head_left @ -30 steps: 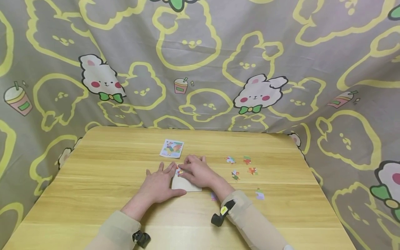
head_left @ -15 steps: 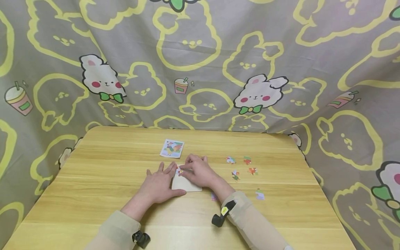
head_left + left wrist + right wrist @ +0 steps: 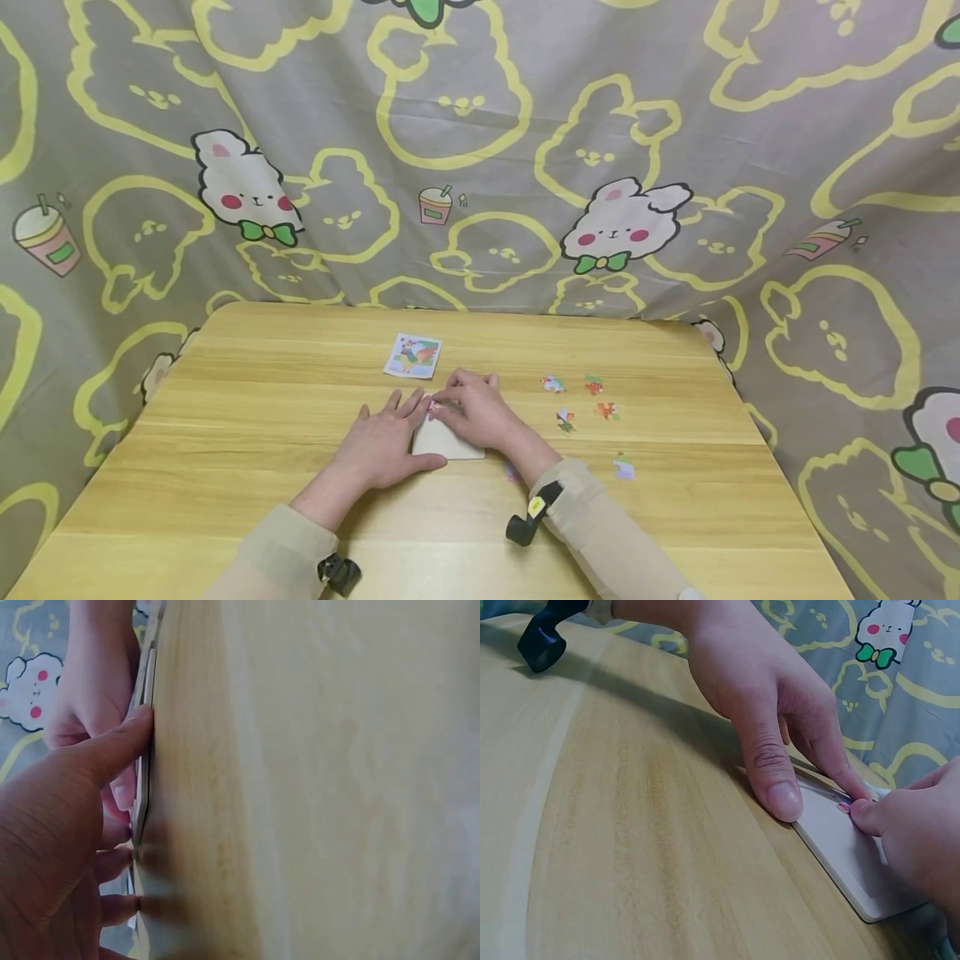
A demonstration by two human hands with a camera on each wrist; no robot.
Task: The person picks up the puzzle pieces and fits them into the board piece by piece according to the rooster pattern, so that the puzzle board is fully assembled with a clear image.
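Note:
A white square puzzle board [image 3: 450, 442] lies flat on the table. My left hand [image 3: 378, 442] spreads out at its left side, fingers straight along the left edge; the left wrist view shows the thumb [image 3: 124, 742] against the near edge. At the board's far-left corner my right hand [image 3: 480, 408] pinches a small colourful puzzle piece [image 3: 844, 807] between thumb and fingers. Most of that piece is hidden by the fingertips. The left index fingertip rests right beside it.
Several loose puzzle pieces [image 3: 607, 410] lie right of the board. Another piece [image 3: 512, 472] is partly covered by the right wrist. A picture card [image 3: 412, 356] sits beyond the board. A patterned curtain [image 3: 495, 167] hangs behind the wooden table [image 3: 225, 433].
The left fingers have shifted slightly right, over the board's far-left corner. They and the right fingertips now cover more of the puzzle piece. The loose pieces have not moved.

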